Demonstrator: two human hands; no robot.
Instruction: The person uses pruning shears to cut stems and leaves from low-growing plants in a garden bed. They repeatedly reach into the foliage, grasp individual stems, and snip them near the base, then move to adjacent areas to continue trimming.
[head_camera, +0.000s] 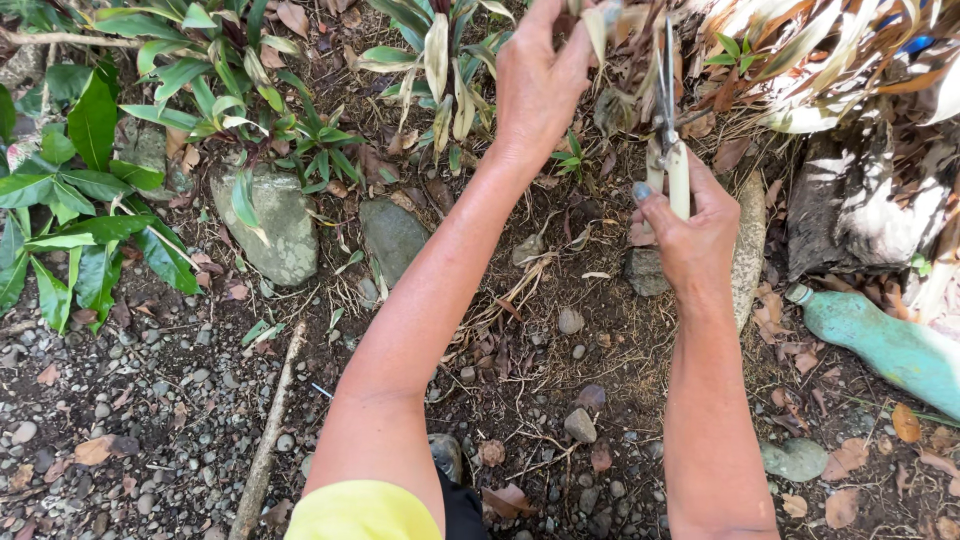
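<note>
Now the left hand grips dry leaves at twelve o'clock; the right hand squeezes scissors, which might nick fingers.

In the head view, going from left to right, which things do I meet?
Green broad-leaved plant → large grey stone → left hand holding dry leaves → right hand gripping shears → teal bottle.

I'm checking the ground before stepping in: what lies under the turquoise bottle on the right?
The turquoise bottle lies on its side on dark soil and dry brown leaves. Whatever sits directly beneath it is covered.
</note>
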